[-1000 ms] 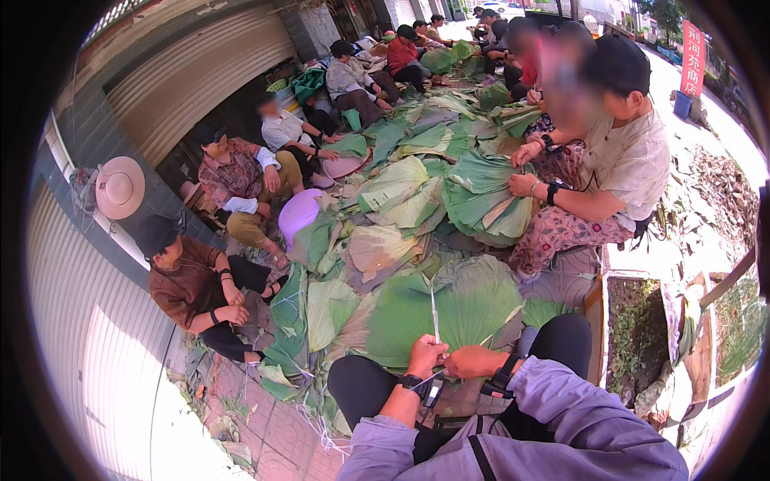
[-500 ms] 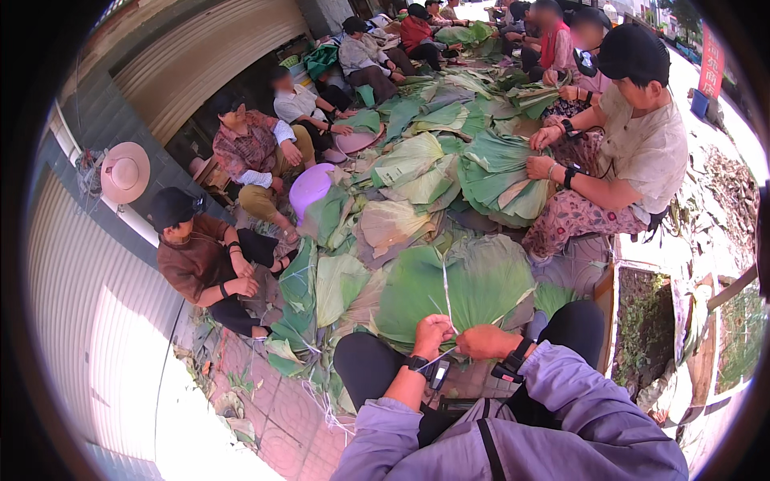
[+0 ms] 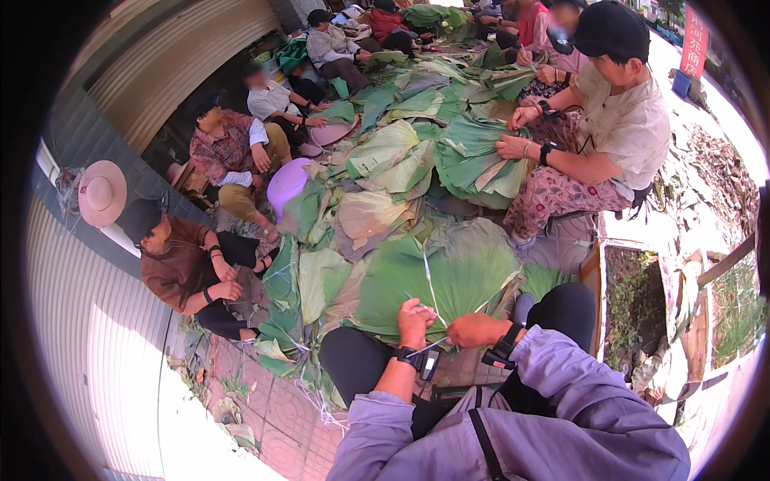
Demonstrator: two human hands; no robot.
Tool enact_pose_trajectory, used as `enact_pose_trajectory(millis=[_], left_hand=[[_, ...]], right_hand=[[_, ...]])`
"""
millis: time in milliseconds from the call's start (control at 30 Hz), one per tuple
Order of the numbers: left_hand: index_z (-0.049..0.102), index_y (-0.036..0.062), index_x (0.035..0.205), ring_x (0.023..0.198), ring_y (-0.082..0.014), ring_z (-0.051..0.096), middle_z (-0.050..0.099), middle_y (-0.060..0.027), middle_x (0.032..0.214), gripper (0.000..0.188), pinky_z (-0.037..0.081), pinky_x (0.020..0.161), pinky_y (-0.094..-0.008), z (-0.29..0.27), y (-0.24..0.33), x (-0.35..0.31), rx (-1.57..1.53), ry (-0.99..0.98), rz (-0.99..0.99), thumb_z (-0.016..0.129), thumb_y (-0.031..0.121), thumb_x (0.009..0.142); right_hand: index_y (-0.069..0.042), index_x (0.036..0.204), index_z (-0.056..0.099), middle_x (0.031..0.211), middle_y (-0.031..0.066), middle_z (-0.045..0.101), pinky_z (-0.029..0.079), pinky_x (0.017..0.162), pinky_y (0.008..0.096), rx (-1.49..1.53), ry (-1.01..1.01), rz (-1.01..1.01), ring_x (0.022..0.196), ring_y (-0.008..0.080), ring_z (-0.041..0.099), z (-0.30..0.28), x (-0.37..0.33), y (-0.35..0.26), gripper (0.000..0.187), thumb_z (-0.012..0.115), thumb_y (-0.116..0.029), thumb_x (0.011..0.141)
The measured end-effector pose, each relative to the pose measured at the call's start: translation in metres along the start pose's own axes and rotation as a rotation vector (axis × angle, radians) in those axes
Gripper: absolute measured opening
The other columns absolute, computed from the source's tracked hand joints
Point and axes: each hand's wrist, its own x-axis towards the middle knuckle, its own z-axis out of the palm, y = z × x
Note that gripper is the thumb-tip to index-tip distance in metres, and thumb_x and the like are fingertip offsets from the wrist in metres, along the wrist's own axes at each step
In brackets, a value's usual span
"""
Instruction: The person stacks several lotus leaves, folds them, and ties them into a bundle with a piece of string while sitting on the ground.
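Observation:
A bundle of large, round green lotus leaves lies in front of my knees, with a thin white string running across its top towards me. Close to the near edge of the bundle, my left hand is closed, its fingers pinched on the string. My right hand is closed beside it, also on the string, and a loose end slants from there down towards my left wrist. The fingertips of my right hand are partly hidden.
More leaf stacks cover the ground ahead. People sit along both sides; the nearest on the right handles a leaf bundle. A purple basin stands left of the leaves. Loose white strings lie on the paving, and a planter is at right.
My hands have moved slightly apart, the left one shifting away from the right. The string now slants between them. The whole view has shifted a little.

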Motion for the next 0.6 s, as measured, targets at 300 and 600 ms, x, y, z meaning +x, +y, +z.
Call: enact_pose_trajectory(millis=[300, 600], left_hand=[[0.027, -0.0070, 0.144, 0.078, -0.0211, 0.068, 0.066, -0.0137, 0.098, 0.075, 0.055, 0.067, -0.0296, -0.002, 0.011, -0.010, -0.178, -0.049, 0.017, 0.071, 0.000, 0.083], [0.031, -0.0021, 0.143, 0.090, -0.0241, 0.068, 0.067, -0.0144, 0.105, 0.067, 0.054, 0.077, -0.0345, 0.001, 0.020, -0.015, -0.228, -0.081, -0.038, 0.066, 0.003, 0.087]], right_hand=[[-0.001, 0.093, 0.064, 0.083, 0.0225, 0.066, 0.049, 0.072, 0.0498, 0.265, 0.167, -0.051, 0.079, 0.0440, 0.063, -0.022, -0.008, -0.008, 0.033, 0.054, -0.033, 0.096], [-0.001, 0.089, 0.063, 0.075, 0.0240, 0.062, 0.048, 0.067, 0.0469, 0.471, 0.353, 0.012, 0.068, 0.0405, 0.058, -0.027, -0.005, 0.002, 0.033, 0.056, -0.032, 0.096]])
